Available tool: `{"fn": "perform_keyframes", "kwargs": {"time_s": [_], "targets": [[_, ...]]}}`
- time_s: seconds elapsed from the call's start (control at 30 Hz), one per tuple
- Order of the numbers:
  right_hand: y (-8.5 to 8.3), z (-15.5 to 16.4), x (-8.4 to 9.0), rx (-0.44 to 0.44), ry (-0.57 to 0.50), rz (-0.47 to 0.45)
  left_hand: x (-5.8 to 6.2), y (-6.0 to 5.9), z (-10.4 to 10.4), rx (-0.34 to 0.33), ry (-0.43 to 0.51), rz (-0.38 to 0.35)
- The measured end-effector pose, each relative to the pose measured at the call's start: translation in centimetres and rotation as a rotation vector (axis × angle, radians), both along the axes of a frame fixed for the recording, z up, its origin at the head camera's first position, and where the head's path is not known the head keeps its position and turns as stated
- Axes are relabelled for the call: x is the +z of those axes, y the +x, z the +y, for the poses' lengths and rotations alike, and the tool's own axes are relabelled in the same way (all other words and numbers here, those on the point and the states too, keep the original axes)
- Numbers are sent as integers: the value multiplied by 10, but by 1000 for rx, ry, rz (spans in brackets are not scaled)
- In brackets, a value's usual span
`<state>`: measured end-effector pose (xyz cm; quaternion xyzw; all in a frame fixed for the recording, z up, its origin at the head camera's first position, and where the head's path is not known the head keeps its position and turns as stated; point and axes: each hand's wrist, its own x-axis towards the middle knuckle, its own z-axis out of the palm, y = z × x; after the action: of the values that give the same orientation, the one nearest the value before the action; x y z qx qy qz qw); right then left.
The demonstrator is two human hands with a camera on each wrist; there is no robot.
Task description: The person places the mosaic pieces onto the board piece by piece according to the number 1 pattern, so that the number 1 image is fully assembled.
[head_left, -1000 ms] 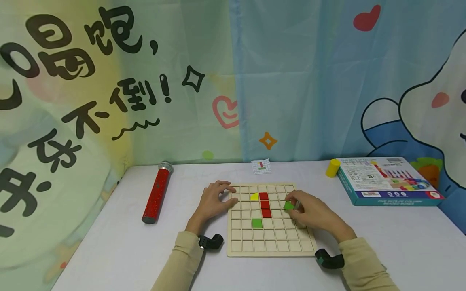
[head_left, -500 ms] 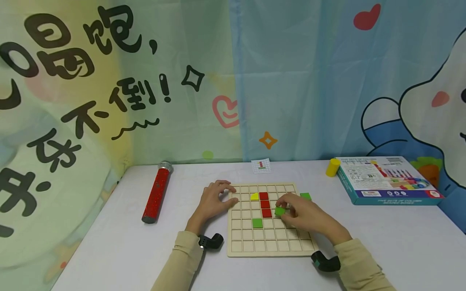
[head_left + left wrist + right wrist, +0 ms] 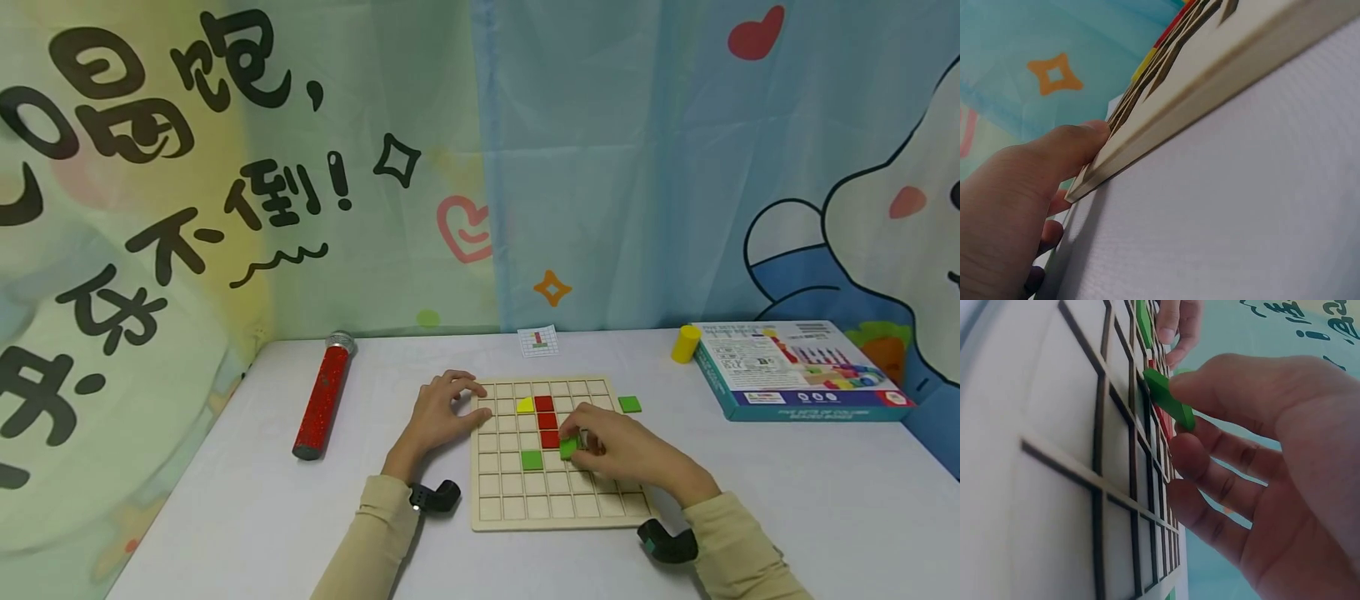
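Observation:
My right hand [image 3: 624, 442] pinches a small green square tile [image 3: 569, 448] between thumb and fingers, tilted over the wooden grid board [image 3: 510, 508], just right of the lowest red square [image 3: 549, 439]. The right wrist view shows this green tile [image 3: 1169, 400] slanted at the board's surface. At the board's far left corner, my left hand [image 3: 438, 417] holds the edge; in the left wrist view the thumb [image 3: 1079, 147] lies on top and other fingers go past the corner. Three red squares run in a column, a yellow tile [image 3: 524, 405] with a slanted side beside the top one. Another green square [image 3: 532, 460] lies lower left.
A loose green tile [image 3: 630, 404] lies right of the board. Behind it are a small pattern card [image 3: 537, 342], a yellow cylinder [image 3: 686, 344] and a flat game box [image 3: 802, 375]. A red glittery microphone-shaped object [image 3: 324, 400] lies at left.
My right hand has moved left and slightly nearer with the green tile, from the board's right side to beside the red column. The loose green tile has come into view. My left hand stays put.

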<state>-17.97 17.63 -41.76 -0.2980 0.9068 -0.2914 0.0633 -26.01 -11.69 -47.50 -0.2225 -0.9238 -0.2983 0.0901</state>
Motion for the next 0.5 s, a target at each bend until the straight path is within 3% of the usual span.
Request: {"fn": "perform_keyframes", "kwargs": {"time_s": [0.27,0.5], "targets": [[-1,-1,-1,62,-27,-31,0,0,0,-3,6,1],[1,-6,-3,58,-7,-5,1,1,0,-4,18,8]]}}
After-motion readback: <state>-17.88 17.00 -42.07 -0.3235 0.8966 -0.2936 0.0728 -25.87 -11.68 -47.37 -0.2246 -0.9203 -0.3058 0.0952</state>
